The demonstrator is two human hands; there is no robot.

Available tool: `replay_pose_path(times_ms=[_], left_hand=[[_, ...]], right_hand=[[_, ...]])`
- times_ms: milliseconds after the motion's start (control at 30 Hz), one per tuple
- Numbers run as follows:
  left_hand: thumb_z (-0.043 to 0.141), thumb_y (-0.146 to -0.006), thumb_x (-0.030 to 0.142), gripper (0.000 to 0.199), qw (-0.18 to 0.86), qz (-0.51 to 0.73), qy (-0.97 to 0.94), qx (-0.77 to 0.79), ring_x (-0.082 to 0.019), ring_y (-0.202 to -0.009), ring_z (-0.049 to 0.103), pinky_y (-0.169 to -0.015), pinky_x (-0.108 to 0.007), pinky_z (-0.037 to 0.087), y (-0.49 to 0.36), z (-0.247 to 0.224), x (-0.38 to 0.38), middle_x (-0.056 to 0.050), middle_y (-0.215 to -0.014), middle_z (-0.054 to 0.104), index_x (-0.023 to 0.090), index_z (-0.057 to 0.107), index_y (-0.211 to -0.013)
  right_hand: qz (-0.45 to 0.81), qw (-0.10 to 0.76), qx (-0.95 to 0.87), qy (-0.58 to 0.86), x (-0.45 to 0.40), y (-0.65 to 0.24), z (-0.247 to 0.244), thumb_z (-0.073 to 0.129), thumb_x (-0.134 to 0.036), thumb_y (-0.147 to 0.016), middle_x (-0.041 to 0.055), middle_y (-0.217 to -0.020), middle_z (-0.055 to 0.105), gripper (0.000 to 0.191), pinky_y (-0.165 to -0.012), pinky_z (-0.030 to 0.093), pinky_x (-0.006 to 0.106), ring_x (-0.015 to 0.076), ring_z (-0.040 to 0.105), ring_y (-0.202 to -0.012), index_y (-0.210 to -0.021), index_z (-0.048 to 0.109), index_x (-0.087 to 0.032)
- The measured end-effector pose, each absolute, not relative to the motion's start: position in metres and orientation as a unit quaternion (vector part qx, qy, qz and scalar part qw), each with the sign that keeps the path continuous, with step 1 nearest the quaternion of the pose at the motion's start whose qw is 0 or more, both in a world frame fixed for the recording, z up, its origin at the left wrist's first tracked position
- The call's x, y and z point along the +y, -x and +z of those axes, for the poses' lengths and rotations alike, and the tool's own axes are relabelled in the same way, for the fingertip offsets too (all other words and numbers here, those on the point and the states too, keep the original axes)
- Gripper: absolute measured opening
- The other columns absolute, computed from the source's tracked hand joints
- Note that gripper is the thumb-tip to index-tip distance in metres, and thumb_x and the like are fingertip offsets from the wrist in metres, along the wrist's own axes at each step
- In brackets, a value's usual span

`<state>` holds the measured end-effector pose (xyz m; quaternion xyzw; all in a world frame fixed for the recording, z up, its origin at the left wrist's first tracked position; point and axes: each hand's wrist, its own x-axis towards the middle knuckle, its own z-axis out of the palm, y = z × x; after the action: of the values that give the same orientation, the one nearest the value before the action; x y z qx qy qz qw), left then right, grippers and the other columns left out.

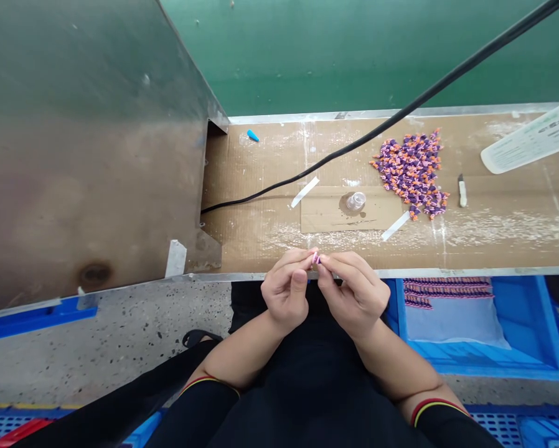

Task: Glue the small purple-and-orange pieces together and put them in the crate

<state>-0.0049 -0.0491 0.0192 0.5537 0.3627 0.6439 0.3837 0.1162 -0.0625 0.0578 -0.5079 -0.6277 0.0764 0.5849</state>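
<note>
I'm in a factory-like workshop, as my cardboard-covered bench [256,174], the heap of small matching pieces [411,169], the blue crate [525,311] and the stained metal housing [102,155] show.

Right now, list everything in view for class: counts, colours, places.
Bench: one, brown, ahead
Panel: one, green, behind
Metal housing: one, grey, left
Cable: one, black, across bench
Pointed item: one, blue, bench left
Cardboard sheet: one, brown, bench
Cup: one, clear, on sheet
Tape: several, white, bench and housing
Piled pieces: many, purple, pink, orange, right
Cutter: one, white handle, beside pile
Bottle: one, whitish, bench's right end
Bin: one, blue, below right
Rowed pieces: many, purple, pink, in bin
Crates: several, blue, bottom corners
Floor: one, grey, below
Small piece: one, purple, pink, centre
Sleeves: two, black, bottom
Left hand: one, bare, holding piece
Right hand: one, bare, holding piece
</note>
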Motion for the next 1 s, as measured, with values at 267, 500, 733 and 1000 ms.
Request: replay_pose_path(times_ms=[267,500,733,1000], left_hand=[[0.060,-0.111,0.023,0.029,0.372,0.643,-0.575,0.344,-0.020,-0.109,0.080,-0.096,-0.037,0.066,0.005,0.015,-0.050,-0.007,-0.118,0.083,0.030,0.081,-0.129],[0.060,-0.111,0.023,0.029,0.369,0.643,-0.580,0.339,-0.020,-0.109,0.079,-0.097,-0.037,0.065,0.005,0.015,-0.048,-0.006,-0.120,0.082,0.030,0.081,-0.130],[0.058,-0.112,0.023,0.029,0.369,0.633,-0.588,0.343,-0.020,-0.114,0.079,-0.101,-0.037,0.066,0.009,0.011,-0.047,-0.007,-0.122,0.082,0.028,0.080,-0.129],[0.076,-0.102,0.023,0.014,0.212,0.560,-0.751,0.279,-0.016,-0.099,0.078,-0.086,-0.032,0.068,0.035,0.022,-0.016,-0.007,-0.113,0.078,0.020,0.075,-0.115]], right_hand=[[0.084,0.587,-0.626,0.507,-0.063,-0.116,0.058,0.075,-0.006,-0.096,0.0023,-0.093,0.081,0.035,-0.067,0.069,0.032,0.0177,0.077,-0.076,-0.123,0.076,-0.028],[0.085,0.581,-0.625,0.515,-0.063,-0.116,0.058,0.074,-0.008,-0.098,0.0019,-0.093,0.081,0.034,-0.066,0.070,0.033,0.0183,0.078,-0.076,-0.124,0.076,-0.030],[0.095,0.563,-0.636,0.519,-0.064,-0.123,0.061,0.074,-0.007,-0.098,0.0032,-0.096,0.082,0.033,-0.071,0.071,0.033,0.0186,0.080,-0.081,-0.122,0.075,-0.029],[0.239,0.482,-0.715,0.446,-0.055,-0.163,0.072,0.065,-0.007,-0.103,0.0039,-0.100,0.083,0.025,-0.079,0.068,0.030,0.0165,0.079,-0.088,-0.118,0.074,-0.026]])
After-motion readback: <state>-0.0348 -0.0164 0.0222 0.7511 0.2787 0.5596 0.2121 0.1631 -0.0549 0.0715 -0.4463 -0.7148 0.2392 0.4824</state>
